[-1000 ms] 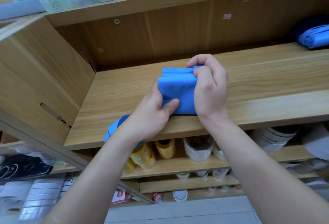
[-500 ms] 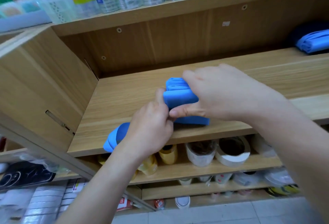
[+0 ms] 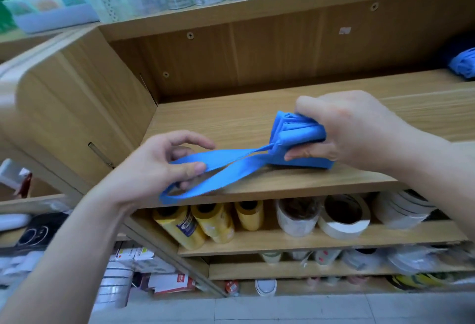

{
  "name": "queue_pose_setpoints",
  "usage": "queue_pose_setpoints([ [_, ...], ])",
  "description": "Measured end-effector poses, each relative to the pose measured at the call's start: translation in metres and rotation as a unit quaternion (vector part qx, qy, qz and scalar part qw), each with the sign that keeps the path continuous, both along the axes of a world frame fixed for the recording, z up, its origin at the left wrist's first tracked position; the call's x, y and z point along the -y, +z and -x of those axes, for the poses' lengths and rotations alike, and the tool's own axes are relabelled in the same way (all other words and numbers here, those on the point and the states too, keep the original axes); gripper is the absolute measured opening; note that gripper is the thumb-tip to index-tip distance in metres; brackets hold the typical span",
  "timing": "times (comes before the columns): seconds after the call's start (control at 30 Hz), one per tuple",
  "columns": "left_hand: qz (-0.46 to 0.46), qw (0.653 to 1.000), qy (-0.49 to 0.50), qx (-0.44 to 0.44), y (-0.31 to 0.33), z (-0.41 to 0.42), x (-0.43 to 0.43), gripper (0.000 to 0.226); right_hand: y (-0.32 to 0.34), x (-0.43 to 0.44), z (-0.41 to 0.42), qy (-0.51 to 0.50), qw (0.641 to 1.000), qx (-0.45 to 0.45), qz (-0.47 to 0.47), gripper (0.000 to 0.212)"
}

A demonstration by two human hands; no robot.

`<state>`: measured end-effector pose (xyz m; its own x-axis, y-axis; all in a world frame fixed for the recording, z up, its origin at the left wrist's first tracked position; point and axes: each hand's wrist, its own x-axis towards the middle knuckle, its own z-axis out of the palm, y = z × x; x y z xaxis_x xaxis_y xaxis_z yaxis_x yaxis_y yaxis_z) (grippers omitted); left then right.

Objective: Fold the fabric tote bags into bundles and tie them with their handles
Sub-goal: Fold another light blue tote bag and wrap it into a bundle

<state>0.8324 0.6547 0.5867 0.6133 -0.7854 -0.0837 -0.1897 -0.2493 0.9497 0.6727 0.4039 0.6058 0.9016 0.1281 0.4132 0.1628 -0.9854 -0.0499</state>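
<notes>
Fingers of my right hand clamp the soft bundle; left hand pinches the limp handle, best gripped mid-loop.

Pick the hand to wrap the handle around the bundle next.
Probably left. The left hand pinches the handle loop; the right hand is busy gripping the folded tote bundle.

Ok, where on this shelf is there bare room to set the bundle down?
Bare wood: behind the bundle up to the back panel, the left rear corner by the side panel, and right of the right hand as far as the blue bags. Crowded: the front edge, with the handle loop and left hand; the lower shelf, packed with tape rolls.
</notes>
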Motion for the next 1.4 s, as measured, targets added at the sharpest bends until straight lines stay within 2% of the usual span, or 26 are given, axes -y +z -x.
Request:
queue_pose_setpoints([
  [0.07,0.102,0.992,0.03,-0.066,-0.001,-0.002,-0.013,0.033,-0.001,0.005,0.006,-0.013,0.998,0.019,-0.059,0.05],
  [0.13,0.187,0.972,0.05,-0.132,-0.004,0.001,-0.02,0.05,-0.003,0.007,0.012,-0.025,0.99,0.026,-0.136,0.052],
  [0.2,0.211,0.964,0.085,-0.139,-0.012,0.005,-0.019,0.054,-0.005,0.008,0.015,-0.033,0.983,0.018,-0.178,0.049],
  [0.23,0.201,0.97,0.1,-0.097,-0.015,0.006,-0.018,0.051,-0.004,0.007,0.016,-0.042,0.979,0.009,-0.197,0.048],
  [0.3,0.151,0.978,0.118,0.088,-0.012,0.012,-0.016,0.032,-0.001,0.007,0.015,-0.059,0.972,-0.014,-0.227,0.052],
  [0.37,0.105,0.937,0.109,0.316,-0.001,0.02,-0.015,0.015,0.002,0.007,0.015,-0.063,0.969,-0.041,-0.237,0.055],
  [0.4,0.088,0.906,0.085,0.405,0.006,0.027,-0.012,0.019,0.003,0.006,0.014,-0.062,0.968,-0.053,-0.237,0.056],
  [0.47,0.044,0.858,0.008,0.512,0.014,0.042,-0.002,0.037,0.004,0.006,0.012,-0.054,0.966,-0.069,-0.244,0.056],
  [0.53,-0.03,0.829,-0.046,0.557,0.005,0.049,0.008,0.052,0.004,0.006,0.012,-0.042,0.961,-0.083,-0.262,0.055],
  [0.57,-0.066,0.825,-0.053,0.558,-0.002,0.049,0.011,0.051,0.005,0.007,0.012,-0.038,0.958,-0.09,-0.27,0.054],
  [0.63,-0.108,0.827,-0.048,0.549,-0.012,0.044,0.01,0.037,0.008,0.009,0.014,-0.036,0.953,-0.103,-0.282,0.052],
  [0.7,-0.133,0.846,-0.063,0.513,-0.012,0.035,0.002,0.015,0.009,0.014,0.016,-0.04,0.947,-0.113,-0.297,0.05],
  [0.77,-0.148,0.909,-0.124,0.369,-0.002,0.026,-0.008,0.002,0.008,0.02,0.017,-0.045,0.938,-0.124,-0.319,0.048],
  [0.83,-0.088,0.953,-0.203,0.209,0.011,0.021,-0.02,0.007,0.008,0.025,0.016,-0.043,0.925,-0.139,-0.35,0.046],
  [0.9,0.032,0.955,-0.268,0.125,0.023,0.019,-0.028,0.007,0.007,0.028,0.015,-0.035,0.908,-0.158,-0.386,0.042],
  [0.97,0.185,0.929,-0.319,0.037,0.028,0.02,-0.028,0.01,0.003,0.029,0.014,-0.011,0.883,-0.179,-0.433,0.035],
  [1.03,0.322,0.87,-0.342,-0.15,0.026,0.023,-0.017,0.024,-0.002,0.024,0.011,0.007,0.869,-0.201,-0.453,0.033],
  [1.1,0.368,0.797,-0.335,-0.342,0.027,0.026,-0.005,0.043,-0.007,0.017,0.009,0.015,0.854,-0.205,-0.477,0.043],
  [1.13,0.379,0.771,-0.331,-0.389,0.028,0.028,0.002,0.049,-0.008,0.014,0.008,0.02,0.846,-0.207,-0.491,0.056],
  [1.17,0.384,0.772,-0.314,-0.397,0.028,0.03,0.009,0.051,-0.007,0.01,0.008,0.027,0.845,-0.208,-0.491,0.069],
  [1.2,0.378,0.803,-0.281,-0.364,0.027,0.032,0.015,0.053,-0.006,0.006,0.009,0.034,0.858,-0.205,-0.47,0.079],
  [1.23,0.359,0.851,-0.236,-0.303,0.026,0.032,0.02,0.056,-0.003,0.002,0.011,0.032,0.881,-0.2,-0.428,0.084],
  [1.27,0.336,0.893,-0.183,-0.235,0.024,0.032,0.025,0.061,0.0,-0.003,0.014,0.024,0.909,-0.199,-0.365,0.088],
  [1.3,0.313,0.921,-0.137,-0.186,0.024,0.032,0.03,0.068,0.005,-0.009,0.016,0.016,0.936,-0.203,-0.288,0.09],
  [1.37,0.285,0.942,-0.093,-0.151,0.024,0.034,0.038,0.082,0.013,-0.018,0.018,0.02,0.962,-0.213,-0.169,0.089],
  [1.4,0.288,0.94,-0.088,-0.159,0.025,0.037,0.042,0.087,0.015,-0.02,0.017,0.019,0.964,-0.222,-0.146,0.087],
])
